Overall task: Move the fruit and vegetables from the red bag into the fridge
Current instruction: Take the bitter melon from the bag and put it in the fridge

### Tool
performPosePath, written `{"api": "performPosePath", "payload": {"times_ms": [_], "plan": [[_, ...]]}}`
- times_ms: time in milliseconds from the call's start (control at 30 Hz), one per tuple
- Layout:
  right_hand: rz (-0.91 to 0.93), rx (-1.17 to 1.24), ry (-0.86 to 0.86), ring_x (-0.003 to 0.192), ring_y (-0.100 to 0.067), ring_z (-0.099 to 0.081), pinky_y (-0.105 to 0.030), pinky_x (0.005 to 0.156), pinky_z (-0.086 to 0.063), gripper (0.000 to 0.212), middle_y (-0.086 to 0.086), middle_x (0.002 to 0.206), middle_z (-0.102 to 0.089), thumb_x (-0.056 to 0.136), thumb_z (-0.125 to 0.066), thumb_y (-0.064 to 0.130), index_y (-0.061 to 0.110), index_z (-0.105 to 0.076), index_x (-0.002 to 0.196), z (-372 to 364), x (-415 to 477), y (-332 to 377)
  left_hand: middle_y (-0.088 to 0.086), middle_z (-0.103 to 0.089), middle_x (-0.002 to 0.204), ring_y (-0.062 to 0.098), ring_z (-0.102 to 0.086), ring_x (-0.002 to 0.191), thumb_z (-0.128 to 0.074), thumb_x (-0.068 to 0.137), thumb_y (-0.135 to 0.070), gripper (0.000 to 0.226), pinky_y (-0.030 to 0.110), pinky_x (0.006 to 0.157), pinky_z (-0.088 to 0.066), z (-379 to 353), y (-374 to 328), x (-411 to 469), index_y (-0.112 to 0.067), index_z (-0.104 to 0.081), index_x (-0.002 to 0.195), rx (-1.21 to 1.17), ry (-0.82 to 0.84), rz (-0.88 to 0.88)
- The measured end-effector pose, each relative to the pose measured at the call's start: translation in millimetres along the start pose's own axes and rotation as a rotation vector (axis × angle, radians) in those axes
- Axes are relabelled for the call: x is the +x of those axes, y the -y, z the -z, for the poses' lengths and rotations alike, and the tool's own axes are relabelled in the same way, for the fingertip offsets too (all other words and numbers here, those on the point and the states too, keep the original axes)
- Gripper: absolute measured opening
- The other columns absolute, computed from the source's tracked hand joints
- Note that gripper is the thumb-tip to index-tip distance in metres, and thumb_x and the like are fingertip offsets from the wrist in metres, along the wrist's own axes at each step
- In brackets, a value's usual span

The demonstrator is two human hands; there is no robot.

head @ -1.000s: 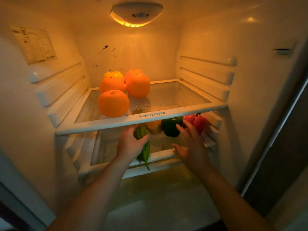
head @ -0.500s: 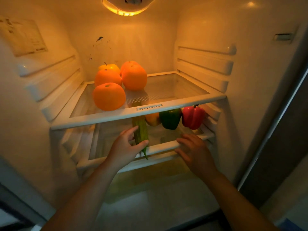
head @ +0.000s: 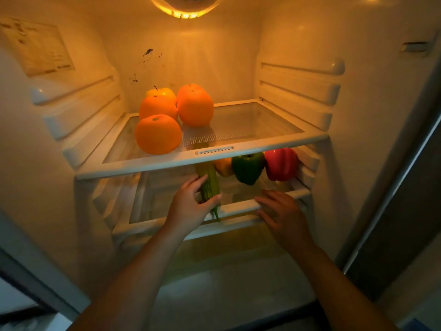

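Note:
Inside the open fridge, my left hand [head: 191, 206] grips a ridged green gourd [head: 210, 182] at the front of the lower shelf [head: 238, 207]; its stem hangs over the shelf's edge. My right hand [head: 279, 213] rests on that shelf's front rim with fingers spread, holding nothing. Behind stand a green pepper [head: 247, 168], a red pepper [head: 281, 167] and a partly hidden yellow-orange pepper [head: 223, 167]. The red bag is out of view.
The upper glass shelf [head: 250, 145] carries three oranges [head: 157, 134] and a yellow apple [head: 163, 91] on its left half. Ribbed shelf rails line both side walls. A lamp [head: 185, 8] glows at the top. The fridge floor lies below the shelves.
My right hand dropped from the red pepper to the lower shelf's front rim. My left hand pushed the gourd a little deeper onto the shelf. The view shifted slightly.

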State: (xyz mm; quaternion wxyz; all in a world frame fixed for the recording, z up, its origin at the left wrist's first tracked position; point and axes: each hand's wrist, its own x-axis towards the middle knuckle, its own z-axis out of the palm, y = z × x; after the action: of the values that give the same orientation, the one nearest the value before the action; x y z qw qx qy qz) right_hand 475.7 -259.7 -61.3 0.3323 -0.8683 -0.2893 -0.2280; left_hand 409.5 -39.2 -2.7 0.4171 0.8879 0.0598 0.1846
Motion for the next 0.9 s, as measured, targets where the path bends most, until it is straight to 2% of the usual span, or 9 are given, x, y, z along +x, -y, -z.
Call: {"api": "performPosePath", "payload": {"times_ms": [133, 200, 333, 433, 500, 667, 900], "plan": [[0.001, 0.011, 0.015, 0.112, -0.024, -0.055, -0.031, 0.098, -0.035, 0.043, -0.007, 0.120, -0.063, 0.083, -0.048, 0.044, 0.019, -0.067, 0.113, -1, -3, -1, -0.003, -0.041, 0.143, 0.012, -0.040, 0.129, -0.061, 0.085, -0.040, 0.060, 0.037, 0.105, -0.041, 6, 4, -8, -0.020, -0.043, 0.139, 0.057, 0.005, -0.067], [0.010, 0.008, 0.000, 0.112, -0.023, -0.054, -0.030, 0.097, -0.036, 0.044, -0.007, 0.120, -0.063, 0.082, -0.050, 0.045, 0.019, -0.067, 0.113, -2, -4, -2, -0.005, -0.044, 0.141, 0.008, -0.040, 0.128, -0.060, 0.086, -0.042, 0.057, 0.031, 0.106, -0.037, 12, 10, -13, -0.021, -0.046, 0.137, 0.129, -0.004, -0.100], [0.008, 0.035, -0.038, 0.109, -0.024, -0.055, -0.023, 0.096, -0.033, 0.043, -0.009, 0.117, -0.064, 0.080, -0.053, 0.045, 0.017, -0.068, 0.111, -6, -5, -1, -0.002, -0.046, 0.141, 0.016, -0.042, 0.130, -0.059, 0.085, -0.049, 0.056, 0.029, 0.102, -0.035, 26, 24, -23, -0.023, -0.050, 0.134, 0.341, 0.008, -0.125], [0.023, 0.025, -0.051, 0.109, -0.020, -0.052, -0.025, 0.096, -0.035, 0.041, -0.009, 0.116, -0.064, 0.081, -0.053, 0.043, 0.016, -0.068, 0.109, -7, -5, 1, -0.001, -0.046, 0.142, 0.018, -0.041, 0.130, -0.035, 0.084, -0.064, 0.067, 0.032, 0.103, -0.034, 30, 32, -30, -0.023, -0.050, 0.134, 0.497, 0.057, -0.096], [0.033, 0.022, -0.059, 0.110, -0.017, -0.047, -0.023, 0.097, -0.031, 0.041, -0.010, 0.116, -0.063, 0.082, -0.054, 0.041, 0.015, -0.067, 0.110, -7, -6, 3, 0.001, -0.051, 0.138, 0.020, -0.045, 0.127, -0.021, 0.082, -0.065, 0.073, 0.034, 0.101, -0.037, 28, 34, -34, -0.021, -0.053, 0.131, 0.589, 0.040, -0.121], [0.022, -0.016, -0.052, 0.114, -0.020, -0.046, -0.030, 0.100, -0.032, 0.043, -0.011, 0.120, -0.061, 0.081, -0.055, 0.042, 0.015, -0.065, 0.113, -9, -9, 4, 0.008, -0.062, 0.122, 0.028, -0.059, 0.111, -0.029, 0.090, -0.049, 0.056, 0.038, 0.087, -0.049, 25, 29, -39, -0.014, -0.062, 0.118, 0.681, -0.002, -0.191], [0.002, -0.076, 0.013, 0.122, -0.021, -0.039, -0.032, 0.105, -0.028, 0.050, -0.015, 0.124, -0.057, 0.081, -0.055, 0.042, 0.010, -0.060, 0.118, 1, -20, 19, 0.007, -0.058, 0.129, 0.028, -0.055, 0.117, -0.028, 0.089, -0.052, 0.058, 0.042, 0.093, -0.046, 26, 37, -46, -0.016, -0.057, 0.124, 0.700, 0.069, -0.195]]}}
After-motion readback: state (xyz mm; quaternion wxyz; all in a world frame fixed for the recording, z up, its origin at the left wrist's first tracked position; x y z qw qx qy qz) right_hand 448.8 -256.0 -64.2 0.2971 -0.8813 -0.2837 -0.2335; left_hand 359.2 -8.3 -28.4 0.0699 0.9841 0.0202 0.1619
